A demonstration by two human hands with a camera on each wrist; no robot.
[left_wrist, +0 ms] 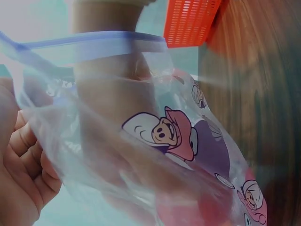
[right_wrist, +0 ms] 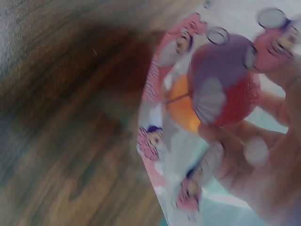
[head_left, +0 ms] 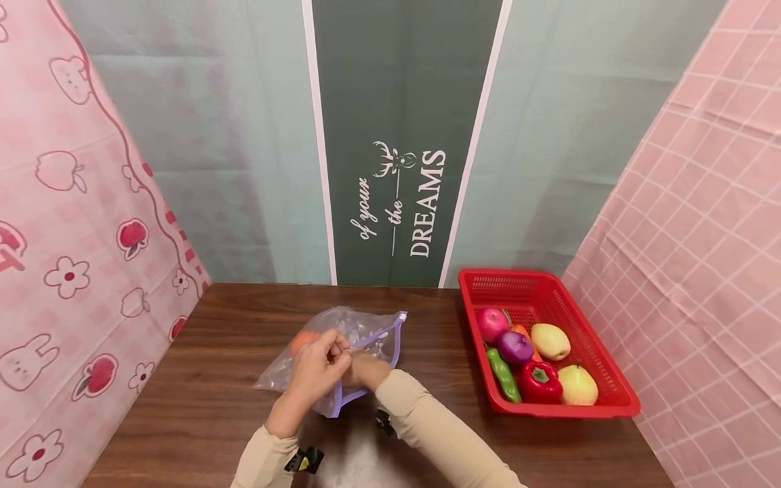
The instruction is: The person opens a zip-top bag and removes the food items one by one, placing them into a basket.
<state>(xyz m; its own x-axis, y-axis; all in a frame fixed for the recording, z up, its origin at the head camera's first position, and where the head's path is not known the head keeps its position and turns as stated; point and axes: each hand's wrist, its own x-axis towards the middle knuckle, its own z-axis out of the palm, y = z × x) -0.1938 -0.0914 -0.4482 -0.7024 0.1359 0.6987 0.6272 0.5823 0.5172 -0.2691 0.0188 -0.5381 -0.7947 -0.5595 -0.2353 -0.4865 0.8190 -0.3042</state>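
Observation:
A clear zip bag with a purple zip edge and cartoon prints lies on the table. My left hand pinches the bag near its mouth, fingers curled in the left wrist view. Through the opening reaches my right hand, seen inside the bag in the right wrist view. Its fingers hold a round red fruit, whose exact kind is blurred by the printed film. Beside that, also in the bag, is an orange round piece. In the head view the bag and left hand hide most of the right hand.
A red plastic basket stands at the right. In it lie a red bell pepper, a green pepper, a purple onion-like piece, a pear and other produce. Patterned cloths surround the wooden table.

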